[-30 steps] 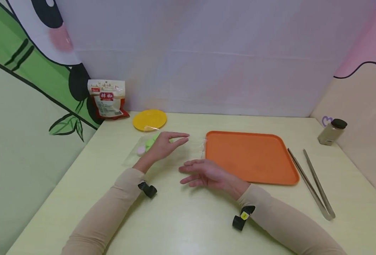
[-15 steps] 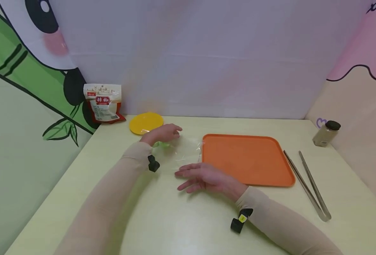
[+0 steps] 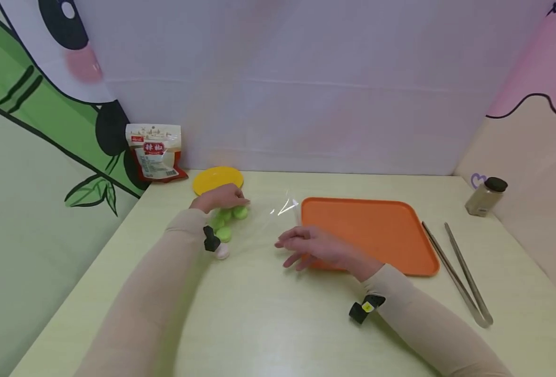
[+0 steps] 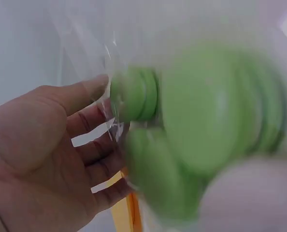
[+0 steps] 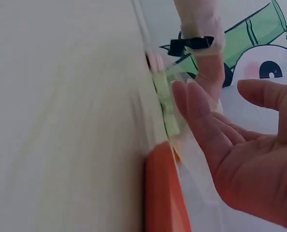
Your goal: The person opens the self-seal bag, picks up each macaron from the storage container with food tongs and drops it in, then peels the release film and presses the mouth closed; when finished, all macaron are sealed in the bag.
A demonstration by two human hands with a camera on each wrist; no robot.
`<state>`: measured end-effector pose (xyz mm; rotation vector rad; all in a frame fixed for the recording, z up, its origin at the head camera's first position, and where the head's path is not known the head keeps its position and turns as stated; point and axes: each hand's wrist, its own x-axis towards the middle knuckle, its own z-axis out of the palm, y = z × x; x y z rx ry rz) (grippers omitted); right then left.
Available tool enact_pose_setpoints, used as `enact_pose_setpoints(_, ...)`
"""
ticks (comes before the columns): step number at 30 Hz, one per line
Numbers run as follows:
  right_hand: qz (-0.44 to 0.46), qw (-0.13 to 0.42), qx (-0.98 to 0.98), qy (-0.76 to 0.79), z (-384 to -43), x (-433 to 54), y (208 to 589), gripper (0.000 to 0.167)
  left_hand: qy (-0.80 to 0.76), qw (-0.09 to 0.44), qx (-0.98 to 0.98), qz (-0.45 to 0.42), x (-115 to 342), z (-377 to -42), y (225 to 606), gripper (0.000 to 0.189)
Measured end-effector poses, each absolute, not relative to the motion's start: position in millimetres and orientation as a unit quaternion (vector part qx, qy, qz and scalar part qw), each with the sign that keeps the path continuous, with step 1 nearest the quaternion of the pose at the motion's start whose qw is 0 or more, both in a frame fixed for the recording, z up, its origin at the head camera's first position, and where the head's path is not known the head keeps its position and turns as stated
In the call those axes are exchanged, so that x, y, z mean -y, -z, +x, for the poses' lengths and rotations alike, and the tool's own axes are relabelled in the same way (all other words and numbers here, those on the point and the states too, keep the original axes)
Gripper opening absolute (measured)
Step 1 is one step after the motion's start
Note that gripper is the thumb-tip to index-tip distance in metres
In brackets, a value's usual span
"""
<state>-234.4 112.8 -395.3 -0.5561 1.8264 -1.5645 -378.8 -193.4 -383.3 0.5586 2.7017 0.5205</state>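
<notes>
My left hand [image 3: 221, 197] pinches the edge of a clear plastic bag [image 3: 273, 212] between thumb and fingers. In the bag, several green macarons [image 3: 224, 234] sit close beside that hand, with one pale pink macaron [image 3: 222, 252] at the near end. The left wrist view shows the green macarons [image 4: 196, 111] large and blurred, right at the fingertips. My right hand [image 3: 313, 246] hovers over the left edge of the orange tray [image 3: 372, 235], its fingers loosely spread and holding nothing. In the right wrist view its fingertips overlap the bag's clear film.
A yellow plate [image 3: 217, 177] lies behind the left hand, beside a red-and-white pouch [image 3: 155, 154] against the wall. Metal tongs [image 3: 484, 320] lie right of the tray. At the back right stands a dark-lidded jar [image 3: 485, 198], tilted in view.
The left hand has reached over to the bag's far left side and taken hold of its edge; the bag and macarons have shifted. The right hand has moved slightly right and up.
</notes>
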Motion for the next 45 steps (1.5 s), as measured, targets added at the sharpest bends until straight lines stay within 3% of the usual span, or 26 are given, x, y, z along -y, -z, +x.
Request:
enact_pose_setpoints(15, -0.179, 0.219, -0.811, 0.513, -290, -141, 374, 0.030, -0.363, 0.277, -0.884, 0.104, 227, -337, 387, 0.032)
enact_pose_setpoints(20, -0.180, 0.211, -0.819, 0.502, -302, -135, 377, 0.020, -0.396, 0.300, -0.862, 0.099, 235, -319, 397, 0.030)
enact_pose_setpoints(25, -0.171, 0.191, -0.821, 0.510, -310, -124, 382, 0.030, -0.424, 0.318, -0.844, 0.086, 248, -303, 401, 0.032)
enact_pose_setpoints(32, -0.169, 0.122, -0.818, 0.536, -315, -107, 384, 0.048, -0.421, 0.350, -0.831, 0.100, 261, -291, 395, 0.034)
enact_pose_setpoints(40, -0.171, 0.086, -0.827, 0.529, -318, -96, 386, 0.047, -0.376, 0.330, -0.855, 0.137, 272, -306, 396, 0.030)
enact_pose_setpoints(45, -0.185, 0.083, -0.823, 0.530, -319, -96, 389, 0.046, -0.429, 0.270, -0.849, 0.145, 261, -315, 396, 0.051)
